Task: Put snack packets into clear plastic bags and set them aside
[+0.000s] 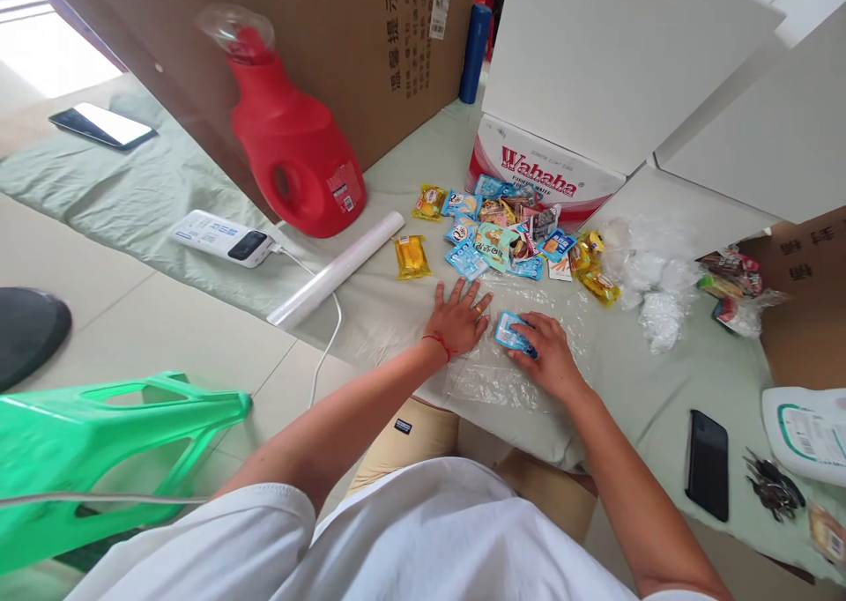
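Note:
A sheet of clear plastic film point(512, 385) lies spread on the cloth in front of me. My left hand point(459, 319) rests flat on its left side, fingers spread, holding nothing. In my right hand point(545, 350) is a small blue snack packet point(508, 330), gripped by the fingers over the film's middle. Just beyond the hands sits a pile of wrapped snacks point(495, 241) in blue, yellow and green packets. One yellow snack packet point(411, 257) lies apart at the pile's left.
Left of the snacks lie a film roll point(337, 269), a power bank point(221, 238) with a cable, and a red jug point(300, 143). Behind stands a Wahaha carton point(548, 174). To the right are wrapped white bundles point(661, 275), a phone point(707, 464) and keys point(773, 486). A green stool point(59, 434) stands lower left.

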Available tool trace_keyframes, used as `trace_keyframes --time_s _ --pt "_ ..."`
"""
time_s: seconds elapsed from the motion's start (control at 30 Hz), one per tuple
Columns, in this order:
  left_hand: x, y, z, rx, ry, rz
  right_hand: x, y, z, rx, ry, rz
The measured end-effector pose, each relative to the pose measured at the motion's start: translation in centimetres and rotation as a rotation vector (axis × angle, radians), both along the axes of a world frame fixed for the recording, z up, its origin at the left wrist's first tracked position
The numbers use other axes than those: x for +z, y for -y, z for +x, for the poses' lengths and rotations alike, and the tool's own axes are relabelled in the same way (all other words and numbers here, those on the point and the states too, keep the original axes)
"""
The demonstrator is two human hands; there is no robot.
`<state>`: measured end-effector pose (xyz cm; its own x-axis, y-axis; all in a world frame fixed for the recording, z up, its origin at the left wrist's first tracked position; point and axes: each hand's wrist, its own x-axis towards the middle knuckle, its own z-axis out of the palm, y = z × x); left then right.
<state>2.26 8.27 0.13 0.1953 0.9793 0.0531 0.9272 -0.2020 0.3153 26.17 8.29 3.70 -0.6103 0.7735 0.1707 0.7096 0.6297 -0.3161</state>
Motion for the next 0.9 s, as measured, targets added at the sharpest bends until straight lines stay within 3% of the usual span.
trace_keyframes --time_s 0.2,0.37,0.67,0.9 --pt "0.0 0.1 0.0 0.001 -0.014 0.021 -0.2 -1.7 0.4 0.066 0.0 -0.123" --pt "-0.3 0.0 0.0 -0.004 -0.019 0.044 -0.8 -1.3 -0.2 -0.003 0.061 -0.198" --pt "-0.8 -0.2 0.0 -0.009 -0.009 0.047 0.9 -2.8 1.1 0.104 0.092 -0.085" --pt "-1.0 -0.1 0.0 -0.004 -0.01 0.065 -0.6 -3.1 1.4 0.184 0.175 -0.145"
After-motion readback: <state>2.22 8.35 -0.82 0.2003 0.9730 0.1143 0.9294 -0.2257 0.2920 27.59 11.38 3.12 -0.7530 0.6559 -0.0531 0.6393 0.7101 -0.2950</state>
